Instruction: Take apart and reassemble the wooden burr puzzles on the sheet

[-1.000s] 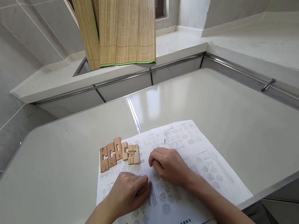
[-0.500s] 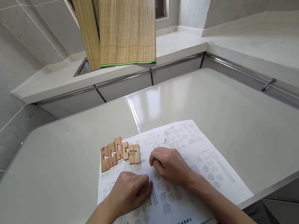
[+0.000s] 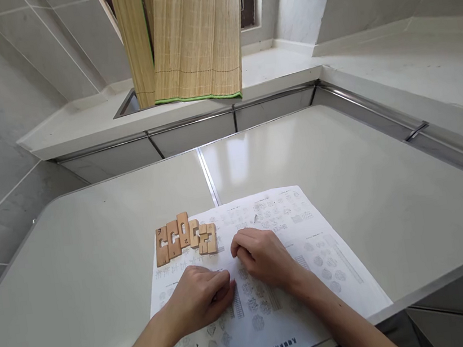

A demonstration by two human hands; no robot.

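Both hands rest on the printed instruction sheet, which lies on the white countertop near its front edge. Left hand: fingers curled under loosely, knuckles up, holding nothing visible; whether something small sits under the curl, cannot tell. Right hand: likewise curled into a loose fist on the paper, nothing seen in it.

Wooden puzzle pieces: a row of notched bars laid flat side by side, touching one another, at the sheet's far left corner, partly on paper, partly on the countertop. They lie just beyond the left hand and to the left of the right hand, near both, touched by neither.

Judgement on progress: pieces appear sorted into a row but none interlocked; no assembled form anywhere in view. Joining looks wholly undone.

Behind: a rolled bamboo mat standing upright on the ledge by the window.
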